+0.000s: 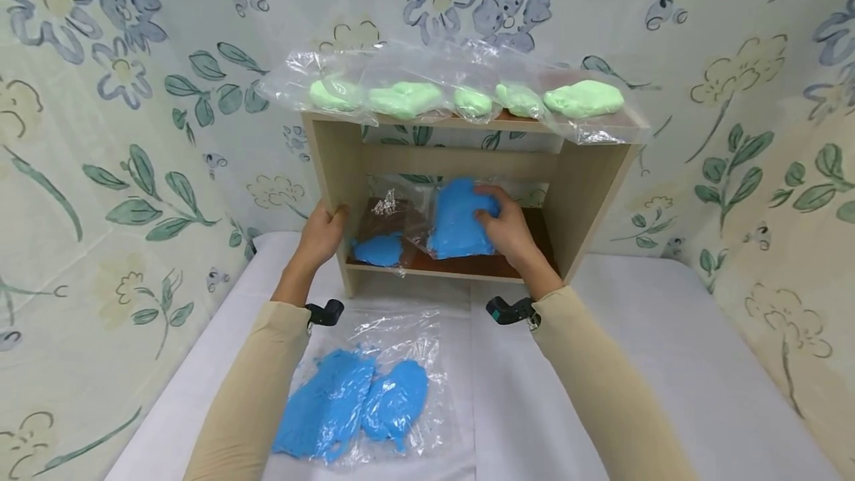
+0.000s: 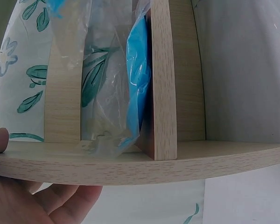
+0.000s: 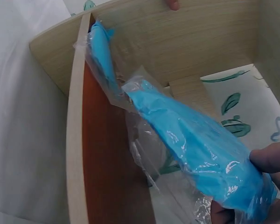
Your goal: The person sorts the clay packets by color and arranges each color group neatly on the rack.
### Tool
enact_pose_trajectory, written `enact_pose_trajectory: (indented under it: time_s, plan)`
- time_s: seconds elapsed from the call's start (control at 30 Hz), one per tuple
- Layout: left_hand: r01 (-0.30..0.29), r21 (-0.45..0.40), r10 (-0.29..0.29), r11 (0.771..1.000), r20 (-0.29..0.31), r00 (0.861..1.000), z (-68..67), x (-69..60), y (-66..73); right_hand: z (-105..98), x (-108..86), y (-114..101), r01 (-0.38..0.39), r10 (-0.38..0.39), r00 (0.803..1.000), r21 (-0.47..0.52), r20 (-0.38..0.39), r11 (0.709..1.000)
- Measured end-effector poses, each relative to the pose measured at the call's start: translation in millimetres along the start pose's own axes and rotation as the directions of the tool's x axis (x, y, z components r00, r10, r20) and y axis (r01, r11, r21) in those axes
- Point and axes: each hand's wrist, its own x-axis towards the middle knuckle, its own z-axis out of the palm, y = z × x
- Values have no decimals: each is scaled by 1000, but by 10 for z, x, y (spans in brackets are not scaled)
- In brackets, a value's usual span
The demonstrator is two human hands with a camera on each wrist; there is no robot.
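My right hand (image 1: 509,225) grips a clear plastic bag of blue clay-like material (image 1: 461,217), held tilted just above the lower board (image 1: 461,264) of a small wooden shelf. In the right wrist view, thumb and fingers pinch the end of this bag (image 3: 196,144). My left hand (image 1: 322,234) holds the shelf's left side panel (image 1: 336,169), thumb inside and fingers outside, as the left wrist view shows. Another bag with a smaller blue lump (image 1: 378,249) sits on the lower board at the left; it also appears beside the board in the left wrist view.
Several clear bags with pale green lumps (image 1: 404,99) lie along the shelf's top. On the white tabletop (image 1: 668,362), a bag with two flat blue pieces (image 1: 394,399) lies in front of the shelf. A floral-patterned cloth (image 1: 160,154) hangs behind and at both sides.
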Motion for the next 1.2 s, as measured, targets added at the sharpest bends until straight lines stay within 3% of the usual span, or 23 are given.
enact_pose_trajectory:
  time_s: [0.1, 0.2, 0.27, 0.37, 0.43, 0.5, 0.6, 0.63, 0.7, 0.77, 0.87, 1.03, 1.2]
  plan:
    - [12, 9, -12, 1000, -3, 1000, 5, 2, 5, 60, 40, 27, -54, 54, 999, 30, -5, 998]
    - [20, 9, -20, 1000, -2, 1000, 11, -1, 4, 129, 76, 38, -66, 71, 995, 83, -70, 994]
    - [22, 7, -22, 1000, -3, 1000, 13, -5, 3, 181, 85, 38, -27, 47, 986, 121, -163, 992]
    - [15, 2, -15, 1000, 1, 1000, 12, -7, 4, 268, 84, 52, 81, -21, 950, 180, -312, 980]
    - [10, 1, -10, 1000, 7, 1000, 7, -7, 13, 319, 77, 80, 130, -53, 934, 196, -355, 972]
    - [-10, -5, 10, 1000, 13, 1000, 1, -3, 25, 367, 59, 116, 99, -31, 951, 209, -308, 973]
    - [-25, -14, 25, 1000, 12, 1000, -6, 1, 43, 421, 37, 193, -73, 89, 988, 131, -123, 989]
    - [-26, -16, 26, 1000, 10, 1000, -6, 1, 46, 431, 28, 215, -136, 142, 988, 90, -55, 987]
    - [-21, -23, 22, 1000, 13, 1000, -4, -4, 46, 434, 3, 253, -237, 237, 970, 3, 49, 971]
    - [-16, -23, 17, 1000, 19, 1000, 5, -4, 44, 418, -18, 282, -282, 285, 954, -51, 93, 958]
    - [-11, -23, 11, 1000, 24, 1000, 6, -9, 33, 398, -47, 303, -287, 297, 950, -101, 100, 952]
    - [-8, -16, 8, 1000, 16, 1000, -11, 1, 25, 464, -48, 331, -212, 224, 970, -123, 96, 970]
    - [1, -15, -1, 1000, 18, 1000, -9, 3, 36, 619, -46, 403, -92, 91, 996, -140, -13, 986]
